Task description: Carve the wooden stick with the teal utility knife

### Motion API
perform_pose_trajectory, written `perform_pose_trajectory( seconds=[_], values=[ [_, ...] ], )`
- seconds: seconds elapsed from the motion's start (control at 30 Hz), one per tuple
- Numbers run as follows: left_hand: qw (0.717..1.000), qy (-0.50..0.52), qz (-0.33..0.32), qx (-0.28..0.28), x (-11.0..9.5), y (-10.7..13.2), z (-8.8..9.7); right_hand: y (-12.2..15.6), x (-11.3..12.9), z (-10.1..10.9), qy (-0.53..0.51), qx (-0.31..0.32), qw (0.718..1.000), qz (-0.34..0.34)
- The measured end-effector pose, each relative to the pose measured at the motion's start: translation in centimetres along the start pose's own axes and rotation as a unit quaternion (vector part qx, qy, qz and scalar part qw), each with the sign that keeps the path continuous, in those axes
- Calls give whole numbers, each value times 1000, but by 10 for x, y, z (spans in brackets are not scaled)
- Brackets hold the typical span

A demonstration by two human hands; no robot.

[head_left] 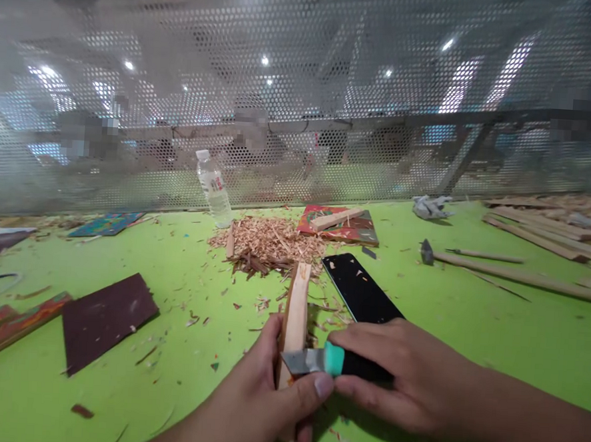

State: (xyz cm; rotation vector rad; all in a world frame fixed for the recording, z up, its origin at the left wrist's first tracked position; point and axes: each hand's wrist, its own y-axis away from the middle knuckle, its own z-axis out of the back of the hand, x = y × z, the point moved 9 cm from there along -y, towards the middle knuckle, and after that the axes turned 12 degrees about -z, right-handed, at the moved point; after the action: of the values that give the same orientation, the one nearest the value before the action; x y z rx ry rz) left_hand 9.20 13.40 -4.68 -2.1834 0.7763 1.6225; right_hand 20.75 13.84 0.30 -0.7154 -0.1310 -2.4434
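Observation:
My left hand (269, 396) is wrapped round a narrow wood strip (298, 301) that points away from me. Its upper face is pale and freshly cut, and a brown side shows on the left. In my right hand (406, 374) is a carving knife (334, 360) with a black and teal handle. The knife's blade lies across the strip, and my left thumb is close to its lower edge. Just beyond my right hand a black smartphone (361, 288) rests on the green table (175, 387), with a few shavings on its screen.
A heap of wood shavings (274, 243) lies ahead, beside a clear water bottle (214, 189). Behind stands a perforated metal screen (303, 101). Brown sandpaper (109, 320) is at left. A hammer (497, 270) and wood strips (540, 232) lie right. A painted board (370, 229) sits behind the phone.

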Motion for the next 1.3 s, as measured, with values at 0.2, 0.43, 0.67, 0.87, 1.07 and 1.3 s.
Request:
perform_pose_trajectory(
  seconds=[0.2, 0.43, 0.67, 0.87, 1.07, 1.3],
  values=[
    [999, -25, -3, -25, -2, 1, 2, 3, 3, 2, 28, -13, 999, 9],
    [998, -41, -23, -46, -3, 1, 7, 4, 3, 0, 37, -9, 999, 9],
    [997, -34, -36, -64, -5, 2, 10, 5, 6, 1, 72, -31, 997, 26],
    [997, -26, -33, -66, -6, 1, 6, 8, 6, 5, 109, -116, 986, 42],
    [996, -20, -27, -78, -4, 0, 7, 11, 7, 7, 123, -160, 978, 46],
    [996, -32, -32, -81, 0, -2, 9, 10, 11, 8, 145, -182, 972, 38]
  ],
)
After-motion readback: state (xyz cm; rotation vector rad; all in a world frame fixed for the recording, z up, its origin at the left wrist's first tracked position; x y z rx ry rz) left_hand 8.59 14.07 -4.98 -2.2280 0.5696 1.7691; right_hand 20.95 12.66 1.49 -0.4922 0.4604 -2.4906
